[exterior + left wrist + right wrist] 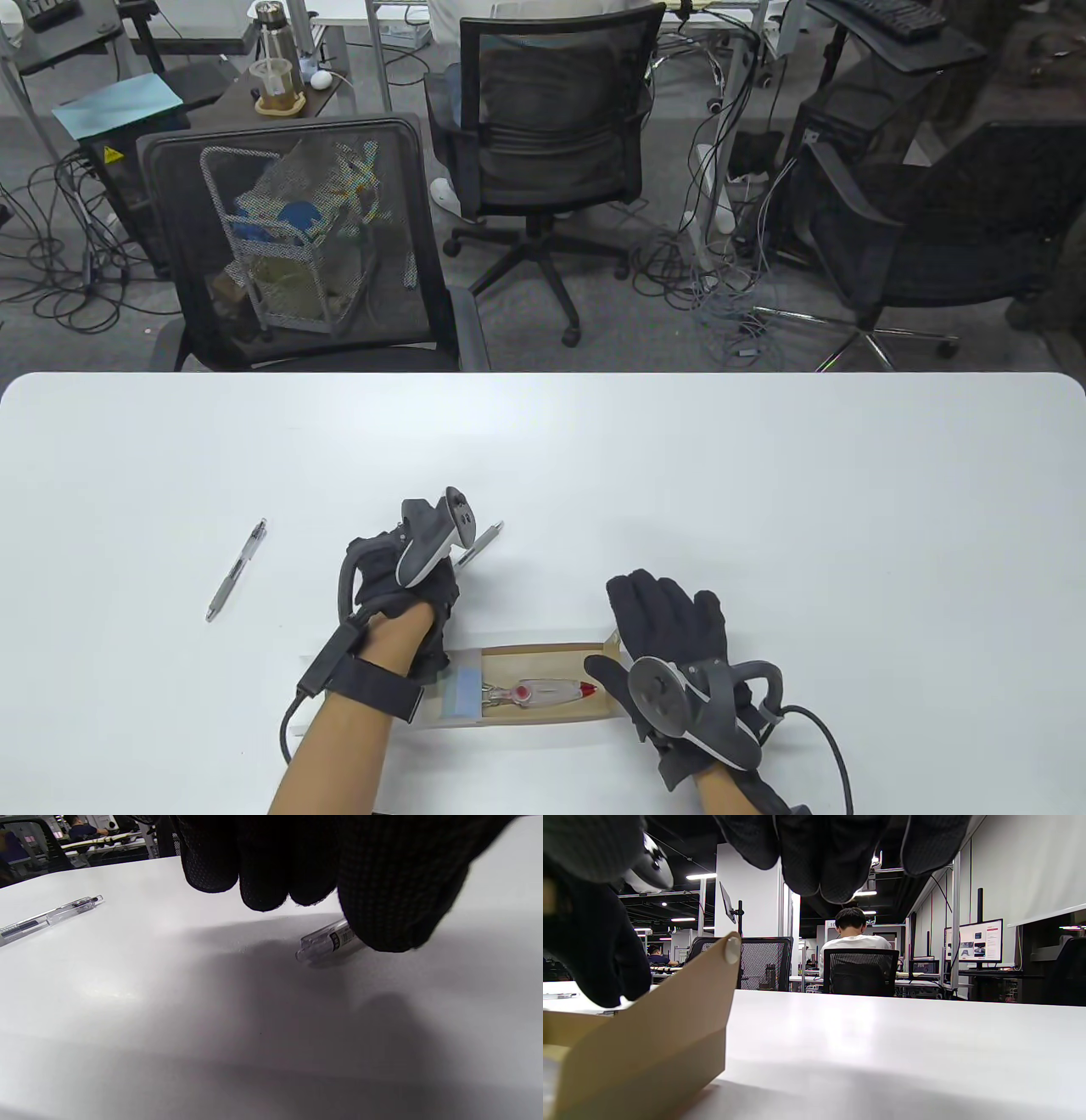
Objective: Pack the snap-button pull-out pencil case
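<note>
The pencil case (pixel 543 658) is a brown pull-out tray lying open near the table's front edge. It holds a clear item with red ends (pixel 543 694) and a blue block (pixel 465 692). My left hand (pixel 407 586) is curled over a clear pen (pixel 485 539) just behind the case. In the left wrist view my fingertips (pixel 263 887) pinch that pen (pixel 324 941) at table level. My right hand (pixel 666 624) lies open at the case's right end, thumb by the tray and fingers flat past the flap. The flap with its snap button (pixel 731 949) shows in the right wrist view.
A second clear pen (pixel 236 570) lies on the white table (pixel 764 509) to the left, also in the left wrist view (pixel 46 916). Office chairs (pixel 543 127) and cables stand beyond the table's far edge.
</note>
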{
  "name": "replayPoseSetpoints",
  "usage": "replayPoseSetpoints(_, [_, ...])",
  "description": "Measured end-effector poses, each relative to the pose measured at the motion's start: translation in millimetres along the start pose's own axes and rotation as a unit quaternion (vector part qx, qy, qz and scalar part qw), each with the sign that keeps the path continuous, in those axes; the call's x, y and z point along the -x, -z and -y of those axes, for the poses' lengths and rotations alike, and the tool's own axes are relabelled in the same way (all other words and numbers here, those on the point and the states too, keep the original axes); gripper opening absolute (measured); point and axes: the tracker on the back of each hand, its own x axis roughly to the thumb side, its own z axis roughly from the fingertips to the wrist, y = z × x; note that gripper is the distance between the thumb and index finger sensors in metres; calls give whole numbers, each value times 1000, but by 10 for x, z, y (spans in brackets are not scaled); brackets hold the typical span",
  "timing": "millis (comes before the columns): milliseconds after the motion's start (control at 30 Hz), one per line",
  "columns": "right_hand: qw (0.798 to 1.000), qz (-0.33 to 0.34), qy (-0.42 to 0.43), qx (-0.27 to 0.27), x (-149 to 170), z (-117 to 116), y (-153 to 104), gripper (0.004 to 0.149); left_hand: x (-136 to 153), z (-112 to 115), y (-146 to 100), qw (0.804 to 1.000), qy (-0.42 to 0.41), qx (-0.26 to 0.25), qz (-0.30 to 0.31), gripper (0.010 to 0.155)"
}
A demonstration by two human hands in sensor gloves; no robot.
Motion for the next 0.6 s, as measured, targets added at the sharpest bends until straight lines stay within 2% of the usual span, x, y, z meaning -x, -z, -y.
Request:
replayPoseSetpoints(100, [1000,1,2,2,0,-5,-3,82,-63,59,80,1000,20,12,-15,63])
replayPoseSetpoints(300, [1000,5,2,2,-21,-3,-10,82,-56,52,110,1000,7,13,-21,52])
replayPoseSetpoints(533, [1000,6,-1,5,-27,5,-17,82,-23,61,112,1000,20,5,18,51])
replayPoseSetpoints(600, [1000,6,-3,5,-29,6,-19,82,24,41,78,999,0,-7,31,52])
